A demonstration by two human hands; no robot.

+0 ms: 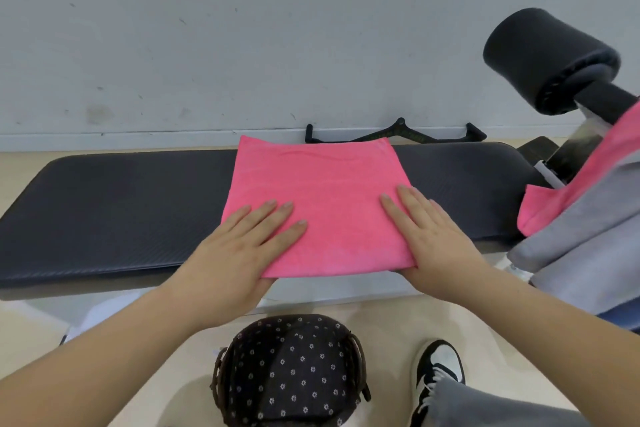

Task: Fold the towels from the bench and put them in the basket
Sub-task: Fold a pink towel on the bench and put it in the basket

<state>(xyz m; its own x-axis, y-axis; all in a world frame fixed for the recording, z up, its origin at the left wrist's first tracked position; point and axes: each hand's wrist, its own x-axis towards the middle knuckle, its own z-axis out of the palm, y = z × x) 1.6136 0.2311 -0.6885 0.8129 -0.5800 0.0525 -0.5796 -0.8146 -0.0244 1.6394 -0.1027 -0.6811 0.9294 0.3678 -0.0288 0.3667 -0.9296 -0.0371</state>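
Big grey wall [242, 28] fills the back, scuffed. In front of it the long black padded table [121, 204] runs L to R across the view. Right end: a grey towel [581, 253] w/ a second pink towel [554, 204] on it, both draped in a heap over the frame, crowding that end. Above them a fat black foam roller [543, 55] sticks out on its arm.

Centre of the table: the pink towel [322, 191], folded to a neat rectangle, near edge hanging just over the table's front. Both hands are on it. Left hand [239, 253] is flat, fingers straight, pressing the near-left corner, gripping nothing. Right hand [436, 239] is the same, spread flat on the near-right edge.

Below, on the pale floor [388, 322], the wicker basket [217, 376] w/ dark flowered lining sits just in front of the table. A black-and-white shoe [438, 371] stands beside it, to the right. Behind the table, by the wall, lies a black handle bar [398, 135].
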